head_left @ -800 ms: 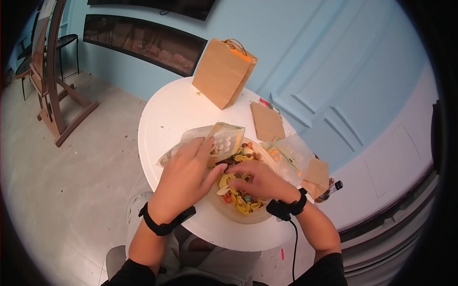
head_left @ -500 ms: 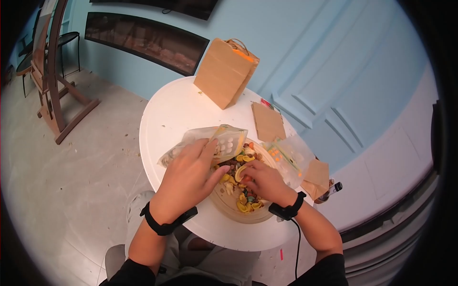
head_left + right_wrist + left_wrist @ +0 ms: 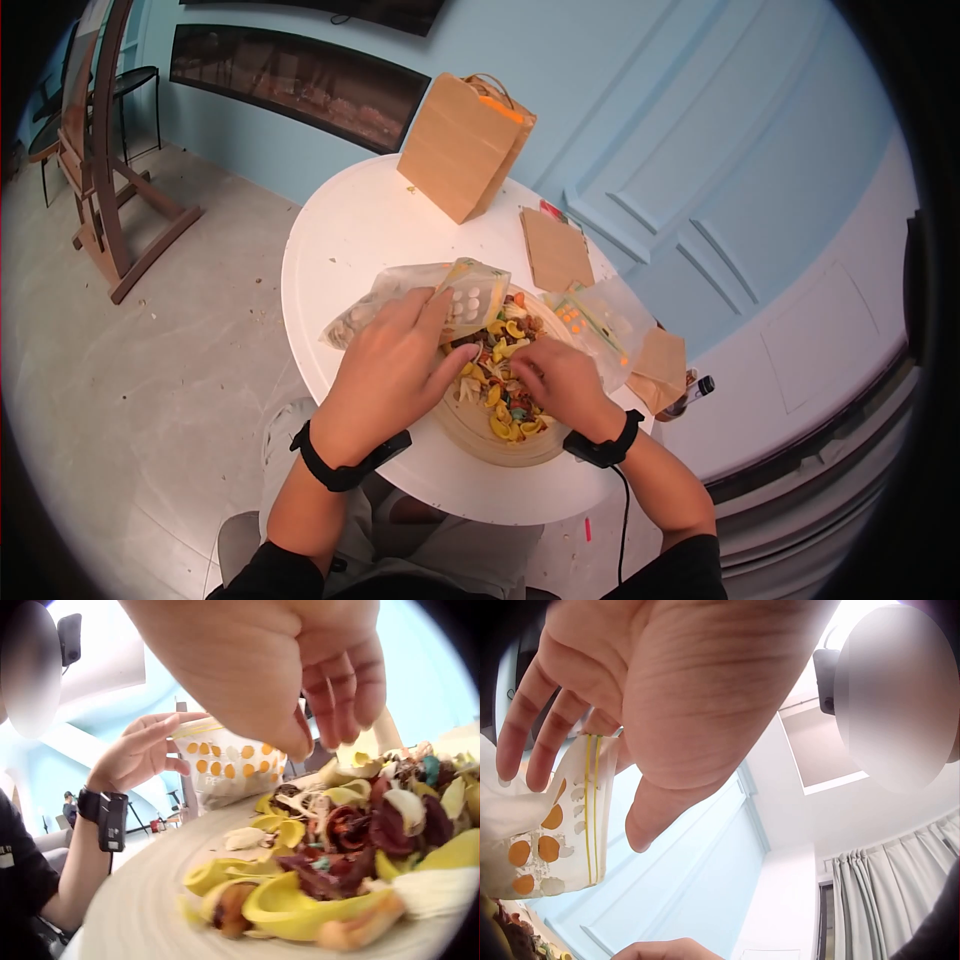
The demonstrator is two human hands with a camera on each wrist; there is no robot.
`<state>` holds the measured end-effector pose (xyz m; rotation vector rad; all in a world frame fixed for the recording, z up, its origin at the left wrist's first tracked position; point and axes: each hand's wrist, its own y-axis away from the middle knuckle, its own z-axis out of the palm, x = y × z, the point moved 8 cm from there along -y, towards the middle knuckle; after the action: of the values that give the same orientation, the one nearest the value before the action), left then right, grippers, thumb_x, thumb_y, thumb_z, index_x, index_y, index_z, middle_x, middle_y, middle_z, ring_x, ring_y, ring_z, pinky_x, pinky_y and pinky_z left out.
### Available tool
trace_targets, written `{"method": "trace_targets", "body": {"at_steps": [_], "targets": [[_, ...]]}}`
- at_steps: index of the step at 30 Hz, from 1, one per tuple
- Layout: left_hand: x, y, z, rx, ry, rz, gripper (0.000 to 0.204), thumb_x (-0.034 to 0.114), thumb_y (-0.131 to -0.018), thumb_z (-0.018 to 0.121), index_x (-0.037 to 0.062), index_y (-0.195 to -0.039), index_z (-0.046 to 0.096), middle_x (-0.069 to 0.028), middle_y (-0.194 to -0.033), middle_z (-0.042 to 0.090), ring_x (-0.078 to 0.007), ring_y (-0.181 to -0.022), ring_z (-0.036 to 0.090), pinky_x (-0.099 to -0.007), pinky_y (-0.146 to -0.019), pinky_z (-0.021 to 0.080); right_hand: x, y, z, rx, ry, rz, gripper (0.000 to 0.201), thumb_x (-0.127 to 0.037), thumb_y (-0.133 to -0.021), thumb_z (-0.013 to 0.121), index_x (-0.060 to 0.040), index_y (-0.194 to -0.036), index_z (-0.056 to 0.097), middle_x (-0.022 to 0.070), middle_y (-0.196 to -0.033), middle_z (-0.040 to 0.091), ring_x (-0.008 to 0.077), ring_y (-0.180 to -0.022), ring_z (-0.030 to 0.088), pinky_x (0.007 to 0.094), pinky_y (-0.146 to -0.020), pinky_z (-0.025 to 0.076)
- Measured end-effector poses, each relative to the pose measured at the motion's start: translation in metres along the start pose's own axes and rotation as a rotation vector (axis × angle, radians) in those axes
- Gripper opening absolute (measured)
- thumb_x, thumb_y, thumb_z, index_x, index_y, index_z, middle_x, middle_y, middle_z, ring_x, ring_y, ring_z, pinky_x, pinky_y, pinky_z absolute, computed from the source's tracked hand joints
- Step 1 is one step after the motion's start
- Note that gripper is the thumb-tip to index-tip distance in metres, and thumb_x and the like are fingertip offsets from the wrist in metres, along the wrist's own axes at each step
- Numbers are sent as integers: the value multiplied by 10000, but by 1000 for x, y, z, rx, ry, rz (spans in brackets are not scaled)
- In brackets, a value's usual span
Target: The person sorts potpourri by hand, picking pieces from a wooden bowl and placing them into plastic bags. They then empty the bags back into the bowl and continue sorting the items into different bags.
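Dried potpourri [image 3: 505, 425], with yellow shells, dark red petals and pale pieces, lies heaped in a round beige dish [image 3: 460, 432]. My left hand [image 3: 385, 355] is at the mouth of a translucent zip bag [image 3: 470, 300] with orange dots, beside the dish's far left rim. Its fingers are mostly straight against the bag, and the thumb stands away from it. The right hand [image 3: 570, 385] hovers low over the heap, fingers bent loosely downward. In the right wrist view, nothing shows between thumb and fingers; a pale yellow piece [image 3: 361, 756] lies just beyond the fingertips.
Right of the dish lies another dotted clear bag [image 3: 610, 310]. A flat brown packet [image 3: 555, 250], a smaller brown paper packet [image 3: 660, 370] and a dark-capped bottle [image 3: 700, 390] are along the right side. A large paper bag [image 3: 465, 150] stands at the round white table's [image 3: 335, 250] far edge.
The right hand has drawn slightly right from the dish's middle, where it handled a yellow piece half a second ago; pieces in the heap have shifted. The left hand stays at the bag.
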<state>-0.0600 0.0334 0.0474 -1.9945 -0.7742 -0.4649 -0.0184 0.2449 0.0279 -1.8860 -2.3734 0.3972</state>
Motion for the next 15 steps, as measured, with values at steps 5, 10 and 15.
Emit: {"method": "trace_targets", "body": {"at_steps": [5, 10, 15], "targets": [[2, -1, 3, 1, -5, 4, 580, 282, -904, 750, -64, -1330, 564, -238, -1235, 628, -405, -1091, 621, -440, -939, 511, -21, 9, 25, -193, 159, -107, 138, -219, -915, 689, -137, -1005, 755, 48, -948, 708, 272, -905, 694, 390, -732, 566], [3, 2, 4, -17, 10, -17, 576, 281, -902, 750, -59, -1330, 566, -238, -1233, 628, -406, -1089, 621, -441, -937, 511, -8, 8, 34, -243, 208, -107, 132, -227, -922, 669, -140, -968, 757, 53, -954, 711, 266, -900, 699, 395, -735, 560], [1, 3, 4, -16, 4, -22, 577, 292, -907, 746, -57, -1330, 567, -241, -1235, 628, -409, -1086, 620, -442, -936, 512, 5, 5, 26, -273, -58, 89, 126, -217, -925, 673, -124, -944, 755, 96, -915, 709, 275, -856, 696, 397, -732, 548]]}}
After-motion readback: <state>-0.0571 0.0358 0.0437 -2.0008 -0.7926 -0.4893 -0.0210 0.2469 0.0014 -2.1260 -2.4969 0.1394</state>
